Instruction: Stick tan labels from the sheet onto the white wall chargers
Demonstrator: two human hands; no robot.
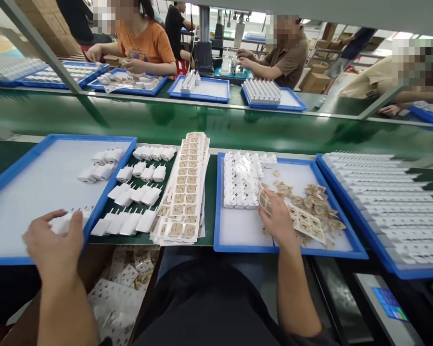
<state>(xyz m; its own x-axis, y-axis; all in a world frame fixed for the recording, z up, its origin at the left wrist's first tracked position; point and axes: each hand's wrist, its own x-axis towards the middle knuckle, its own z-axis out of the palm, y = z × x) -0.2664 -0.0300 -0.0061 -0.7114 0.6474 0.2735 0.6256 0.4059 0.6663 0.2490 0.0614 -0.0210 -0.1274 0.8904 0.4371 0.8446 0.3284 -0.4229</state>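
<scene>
A: Where are your hands?

B: My left hand is stretched forward, palm down, over the near edge of the blue tray on my left. Its fingers are curled around a white charger plug, thumb on top.

A: Which way does that plug lie?

B: Its long axis runs roughly left to right, and its prongs point up and away from me, toward the conveyor.

A: And the other hand?

B: My right hand reaches into the middle tray, wrist straight, fingers pinched on a sticker sheet. The sheet runs away to my right, lying over a heap of peeled backings. A block of white plugs sits just left of that hand.

A: Anything between the trays?

B: Rows of loose plugs on the green bench, prongs mostly pointing away, and beside them a stack of label sheets with its long axis running away from me.
</scene>
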